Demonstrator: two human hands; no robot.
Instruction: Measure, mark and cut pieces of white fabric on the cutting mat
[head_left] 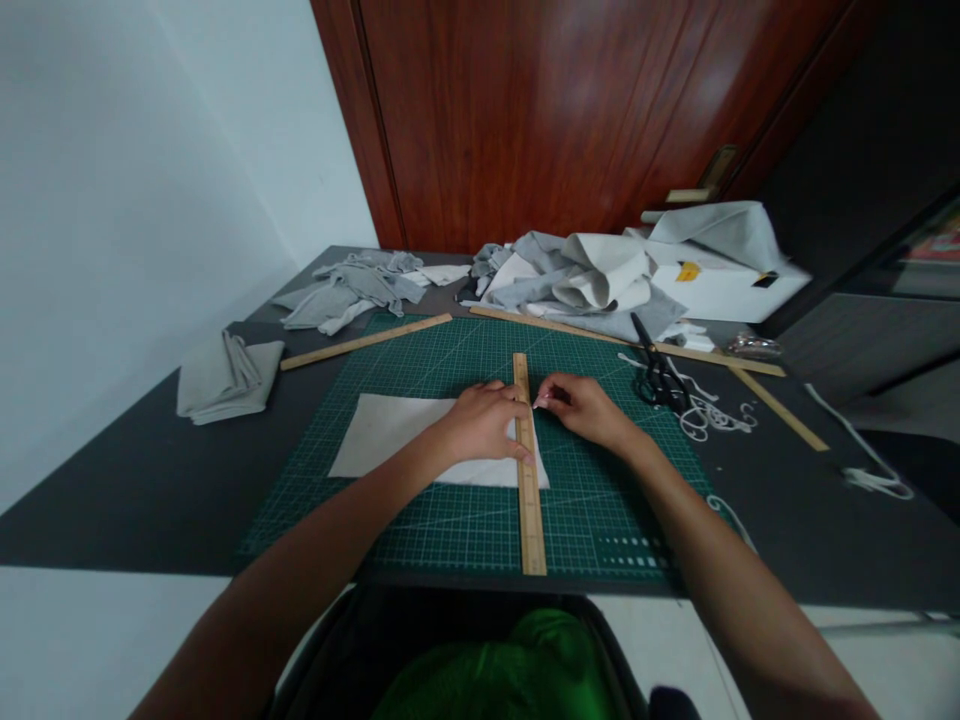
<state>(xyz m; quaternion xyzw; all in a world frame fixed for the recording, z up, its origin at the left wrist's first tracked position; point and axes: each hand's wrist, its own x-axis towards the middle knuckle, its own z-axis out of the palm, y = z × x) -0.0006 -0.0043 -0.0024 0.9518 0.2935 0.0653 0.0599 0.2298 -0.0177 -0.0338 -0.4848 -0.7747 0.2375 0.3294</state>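
Observation:
My left hand [487, 422] lies across a wooden ruler [531, 520], thumb and fingertips spread along it, holding it down. Under the ruler is a pale rectangular piece of fabric [382, 435], its right end showing just past the ruler's edge. Just right of the ruler, my right hand [577, 405] is closed in a pinch near the fabric's upper right corner. A tiny pale, pinkish tip shows at its fingertips; what it belongs to is too small to tell. Both rest over a green cutting mat [450, 530].
Black scissors [660, 382] and tangled white cord [709, 418] lie to the right. Other wooden strips [367, 342] border the mat. Folded fabric [229, 378] is at left. Grey scraps [360, 285], a larger fabric heap [562, 275] and a white box [720, 285] stand behind.

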